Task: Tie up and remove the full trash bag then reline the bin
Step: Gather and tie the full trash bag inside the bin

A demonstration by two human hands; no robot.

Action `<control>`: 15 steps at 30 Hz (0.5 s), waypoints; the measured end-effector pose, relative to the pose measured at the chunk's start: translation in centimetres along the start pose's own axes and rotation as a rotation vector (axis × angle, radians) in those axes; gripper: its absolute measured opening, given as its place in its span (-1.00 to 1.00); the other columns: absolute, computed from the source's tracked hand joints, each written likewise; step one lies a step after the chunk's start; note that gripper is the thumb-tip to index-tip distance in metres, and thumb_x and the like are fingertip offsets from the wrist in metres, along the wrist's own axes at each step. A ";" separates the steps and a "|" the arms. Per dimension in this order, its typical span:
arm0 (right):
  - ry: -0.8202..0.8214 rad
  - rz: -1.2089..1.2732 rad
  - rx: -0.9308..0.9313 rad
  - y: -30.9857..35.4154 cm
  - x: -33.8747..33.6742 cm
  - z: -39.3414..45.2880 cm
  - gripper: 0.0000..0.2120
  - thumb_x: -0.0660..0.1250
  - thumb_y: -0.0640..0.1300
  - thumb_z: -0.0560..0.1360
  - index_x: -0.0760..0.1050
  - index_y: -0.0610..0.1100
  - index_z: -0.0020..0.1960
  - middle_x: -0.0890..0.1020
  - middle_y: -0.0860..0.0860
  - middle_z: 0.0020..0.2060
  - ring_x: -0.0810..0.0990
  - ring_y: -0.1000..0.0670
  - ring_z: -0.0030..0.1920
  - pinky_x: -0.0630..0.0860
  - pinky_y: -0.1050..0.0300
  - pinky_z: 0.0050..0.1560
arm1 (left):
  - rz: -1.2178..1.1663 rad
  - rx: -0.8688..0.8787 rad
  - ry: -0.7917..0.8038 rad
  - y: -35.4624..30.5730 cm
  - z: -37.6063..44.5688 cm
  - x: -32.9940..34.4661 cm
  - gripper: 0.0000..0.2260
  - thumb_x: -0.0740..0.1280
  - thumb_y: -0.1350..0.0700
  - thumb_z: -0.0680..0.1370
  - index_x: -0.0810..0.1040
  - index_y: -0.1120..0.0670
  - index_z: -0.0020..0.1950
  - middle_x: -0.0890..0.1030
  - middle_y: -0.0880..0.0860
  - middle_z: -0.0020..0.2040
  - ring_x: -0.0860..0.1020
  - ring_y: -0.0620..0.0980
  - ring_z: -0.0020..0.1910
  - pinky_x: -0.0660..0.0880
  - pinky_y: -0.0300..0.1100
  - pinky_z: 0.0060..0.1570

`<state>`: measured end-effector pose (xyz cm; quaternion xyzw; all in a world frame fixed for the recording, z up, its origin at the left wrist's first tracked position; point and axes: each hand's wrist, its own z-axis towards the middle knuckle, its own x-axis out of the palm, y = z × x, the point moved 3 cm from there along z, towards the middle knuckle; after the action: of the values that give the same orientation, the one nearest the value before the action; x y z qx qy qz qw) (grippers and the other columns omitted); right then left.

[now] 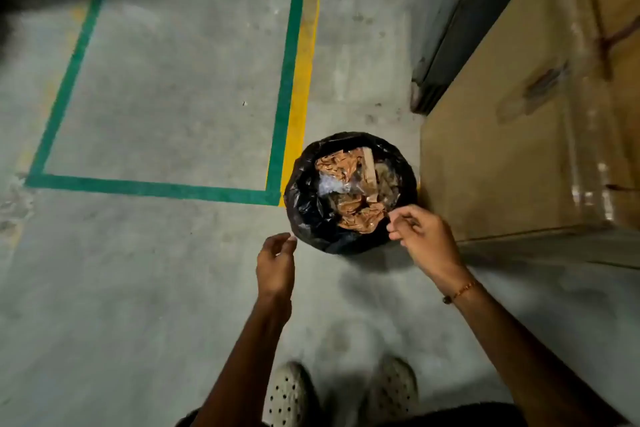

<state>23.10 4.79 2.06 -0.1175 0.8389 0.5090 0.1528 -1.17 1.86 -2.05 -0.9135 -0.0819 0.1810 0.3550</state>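
Observation:
A round bin lined with a black trash bag [304, 204] stands on the concrete floor, seen from above. The bag is filled with crumpled brown paper and clear plastic [349, 184]. My left hand [275, 265] hovers just short of the bag's near-left rim, fingers loosely curled, holding nothing. My right hand [424, 236] hangs over the near-right rim with fingers loosely bent; it grips nothing that I can make out. A thin bracelet sits on the right wrist.
A large cardboard box [519, 132] stands close to the bin's right side. Green and yellow floor tape [287, 87] runs just left of the bin. My feet in perforated clogs [287, 395] are near the bottom edge.

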 end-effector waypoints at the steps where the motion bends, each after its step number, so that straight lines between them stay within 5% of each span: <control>1: -0.019 0.023 -0.004 -1.5 0.3 0.7 -0.86 0.25 -0.22 0.58 0.59 -0.10 -0.02 0.70 -0.06 -0.09 0.68 0.01 -0.14 0.49 0.33 -0.21 | -0.054 -0.037 -0.019 1.5 1.7 0.7 -0.85 0.32 0.12 0.58 0.55 0.08 0.13 0.60 0.17 0.15 0.54 0.12 0.13 0.47 0.01 0.20; 4: -0.102 -0.078 -0.101 -4.9 0.8 2.9 -0.86 0.28 -0.18 0.57 0.59 0.00 -0.05 0.69 0.02 -0.15 0.66 0.13 -0.18 0.52 0.32 -0.19 | -0.185 -0.140 -0.030 4.2 6.0 3.0 -0.85 0.27 0.10 0.61 0.48 0.10 0.15 0.55 0.14 0.11 0.50 0.09 0.07 0.45 -0.05 0.07; 7: -0.163 -0.332 -0.420 -4.2 1.9 4.3 -0.85 0.31 -0.02 0.54 0.62 -0.05 -0.02 0.64 0.07 -0.12 0.59 0.16 -0.19 0.50 0.39 -0.22 | -0.322 -0.161 0.075 6.2 9.7 5.6 -0.75 0.19 -0.06 0.62 0.52 0.05 0.17 0.60 0.12 0.13 0.50 0.00 0.07 0.39 -0.11 0.04; 11: 0.159 -0.780 -0.619 -1.3 4.6 5.8 -0.58 0.20 0.29 0.45 0.53 0.05 0.13 0.50 0.17 -0.04 0.44 0.13 -0.02 0.48 0.19 -0.03 | -0.522 -0.121 0.294 6.6 11.0 6.8 -0.64 0.18 -0.21 0.58 0.62 -0.05 0.17 0.68 0.00 0.10 0.57 0.01 0.17 0.40 0.01 0.31; 15: 0.351 -1.035 -0.656 -1.7 5.8 6.7 -0.76 0.29 0.16 0.51 0.53 0.07 0.10 0.45 0.12 -0.05 0.48 0.04 0.07 0.44 0.03 0.12 | -0.464 0.009 0.330 5.4 10.1 5.6 -0.83 0.25 0.00 0.59 0.62 -0.05 0.05 0.66 -0.01 -0.04 0.55 -0.01 0.00 0.45 -0.07 0.07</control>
<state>19.25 9.75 -4.49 -0.6299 0.4865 0.5730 0.1953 0.15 5.68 -14.07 -0.8860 -0.2289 -0.0558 0.3993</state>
